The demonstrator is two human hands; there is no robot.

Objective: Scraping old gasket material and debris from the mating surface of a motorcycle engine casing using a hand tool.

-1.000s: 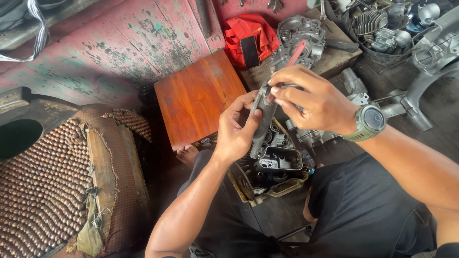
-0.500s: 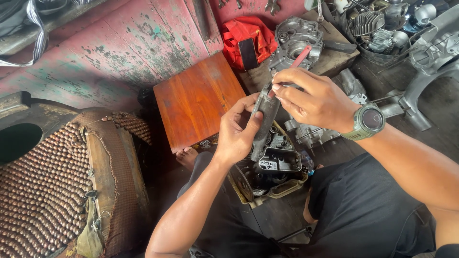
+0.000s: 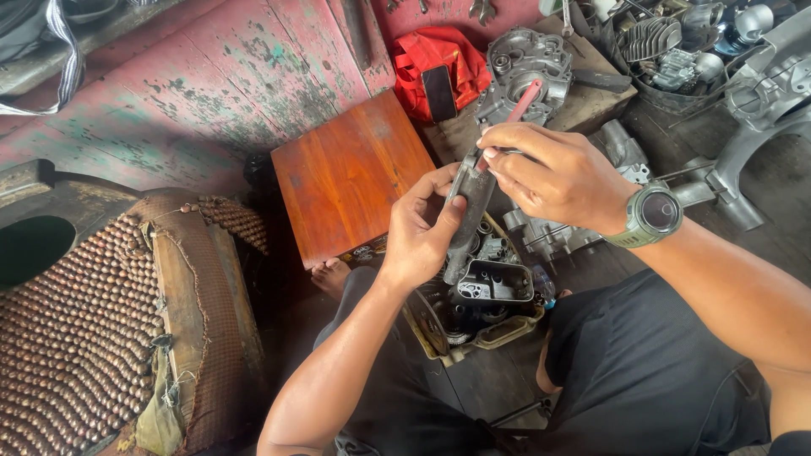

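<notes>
Your left hand [image 3: 420,230] clamped on grey metal part [image 3: 470,203]; right hand [image 3: 553,173] fingers pinched on red-handled tool [image 3: 517,108], working its edge. Next likely: steady part, keep tip seated.

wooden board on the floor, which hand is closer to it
Left. The left hand sits just beside the wooden board; the right hand is farther off, beyond the grey metal part.
</notes>
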